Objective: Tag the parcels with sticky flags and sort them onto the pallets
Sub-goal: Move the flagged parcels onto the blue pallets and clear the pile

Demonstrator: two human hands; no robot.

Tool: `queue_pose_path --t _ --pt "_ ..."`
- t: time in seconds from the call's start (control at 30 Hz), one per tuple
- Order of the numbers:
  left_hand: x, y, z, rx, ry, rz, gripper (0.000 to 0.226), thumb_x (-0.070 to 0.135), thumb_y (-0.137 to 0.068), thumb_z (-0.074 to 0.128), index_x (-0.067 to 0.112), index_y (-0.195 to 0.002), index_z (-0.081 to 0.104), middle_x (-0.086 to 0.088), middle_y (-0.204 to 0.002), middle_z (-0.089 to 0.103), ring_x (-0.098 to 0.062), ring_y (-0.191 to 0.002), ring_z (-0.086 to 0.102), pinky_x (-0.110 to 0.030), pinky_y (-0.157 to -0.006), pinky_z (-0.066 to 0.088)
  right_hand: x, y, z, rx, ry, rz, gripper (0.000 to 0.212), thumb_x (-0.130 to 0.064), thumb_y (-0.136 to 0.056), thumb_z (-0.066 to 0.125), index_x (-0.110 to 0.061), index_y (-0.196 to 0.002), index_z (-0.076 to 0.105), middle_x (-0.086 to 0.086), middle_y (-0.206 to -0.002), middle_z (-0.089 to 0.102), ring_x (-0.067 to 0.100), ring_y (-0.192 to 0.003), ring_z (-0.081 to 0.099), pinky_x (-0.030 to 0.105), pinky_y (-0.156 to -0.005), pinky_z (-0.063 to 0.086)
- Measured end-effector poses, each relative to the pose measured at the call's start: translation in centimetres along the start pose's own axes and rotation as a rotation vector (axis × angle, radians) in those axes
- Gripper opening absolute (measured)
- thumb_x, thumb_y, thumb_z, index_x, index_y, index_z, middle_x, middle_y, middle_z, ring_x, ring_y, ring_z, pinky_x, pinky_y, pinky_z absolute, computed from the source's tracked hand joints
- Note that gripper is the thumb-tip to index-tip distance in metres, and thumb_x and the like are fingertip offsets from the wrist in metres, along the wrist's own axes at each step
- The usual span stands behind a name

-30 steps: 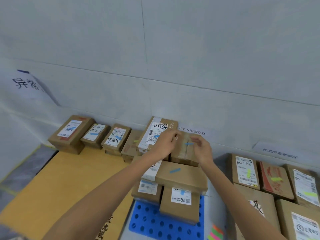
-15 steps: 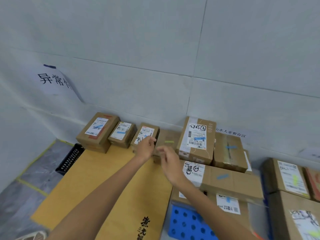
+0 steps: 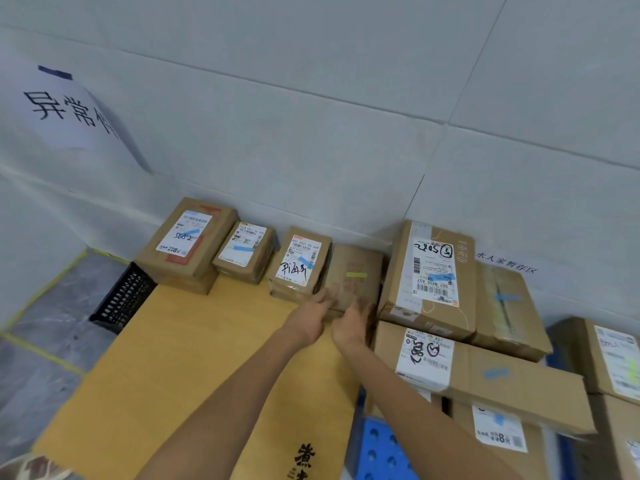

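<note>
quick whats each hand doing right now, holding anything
Left hand: open, fingers straight against the near edge of the green-flagged parcel.
Right hand: at the same parcel; too blurred to tell its grip.

wall point(image 3: 311, 98): large pale grey tiles, thin dark joints, even diffuse light. paper sign point(image 3: 65, 112): white, black handwritten characters, blue tape at top, upper left. printed strip label point(image 3: 507, 265): low on wall, right. floor point(image 3: 45, 327): grey stone, yellow tape lines.
</note>
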State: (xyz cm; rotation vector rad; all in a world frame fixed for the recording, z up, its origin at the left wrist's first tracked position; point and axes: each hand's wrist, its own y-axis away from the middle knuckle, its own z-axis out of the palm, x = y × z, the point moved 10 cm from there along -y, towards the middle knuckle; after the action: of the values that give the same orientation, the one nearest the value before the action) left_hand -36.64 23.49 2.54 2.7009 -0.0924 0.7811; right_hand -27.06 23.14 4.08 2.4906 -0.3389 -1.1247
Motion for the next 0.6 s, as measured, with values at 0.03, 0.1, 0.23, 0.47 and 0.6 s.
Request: queue_pose_path --t 0.03,0.1,0.23,0.47,0.6 --pt "-0.4 0.0 0.2 -0.002 -0.015 0.01 0.085 -0.016 -0.08 0.041 0.027 -0.151 0.019 0.002 -0.159 0.014 -0.022 -0.138 0.033 -0.035 -0.105 0.04 0.1 -0.3 0.0 0.023 0.017 0.027 0.067 0.006 -0.088 0.043 -0.003 -0.148 0.014 0.018 -0.155 0.0 0.031 -0.144 0.007 0.031 -0.115 0.013" --pt "-0.5 0.3 0.3 -0.014 -0.019 0.037 0.085 -0.019 -0.078 0.04 0.024 -0.15 0.024 0.002 -0.159 0.012 -0.021 -0.14 0.03 -0.033 -0.106 0.038 0.3 -0.8 -0.6 0.084 0.068 0.09 0.064 -0.001 -0.09 0.047 -0.003 -0.146 0.017 0.019 -0.155 0.005 0.033 -0.143 0.011 0.035 -0.115 0.015" --pt "-0.5 0.9 -0.9 0.035 0.042 0.063 0.073 -0.019 -0.077 0.04 0.01 -0.144 0.035 -0.009 -0.154 0.028 -0.025 -0.137 0.034 -0.028 -0.107 0.034 0.1 -1.6 -0.2 0.086 0.18 0.153 0.066 -0.02 -0.09 0.051 -0.003 -0.145 0.018 0.023 -0.149 0.025 0.037 -0.137 0.02 0.042 -0.11 0.025" --pt "-3.6 3.2 -2.6 0.256 0.645 -0.201 0.049 -0.014 -0.083 0.047 0.008 -0.127 0.05 -0.006 -0.12 0.06 -0.019 -0.111 0.057 -0.024 -0.091 0.046 0.4 -1.2 0.7 0.037 0.244 0.231 0.087 -0.046 -0.088 0.056 0.004 -0.145 0.013 0.025 -0.147 0.024 0.038 -0.136 0.024 0.041 -0.113 0.023" --pt "-5.6 6.6 -1.4 0.236 0.74 -0.295 0.067 -0.011 -0.081 0.05 0.016 -0.14 0.036 -0.005 -0.125 0.056 -0.017 -0.101 0.057 -0.013 -0.064 0.049 1.6 0.3 1.6 -0.031 0.303 0.232 0.088 -0.044 -0.089 0.057 0.005 -0.146 0.01 0.023 -0.15 0.016 0.038 -0.139 0.017 0.04 -0.111 0.022"
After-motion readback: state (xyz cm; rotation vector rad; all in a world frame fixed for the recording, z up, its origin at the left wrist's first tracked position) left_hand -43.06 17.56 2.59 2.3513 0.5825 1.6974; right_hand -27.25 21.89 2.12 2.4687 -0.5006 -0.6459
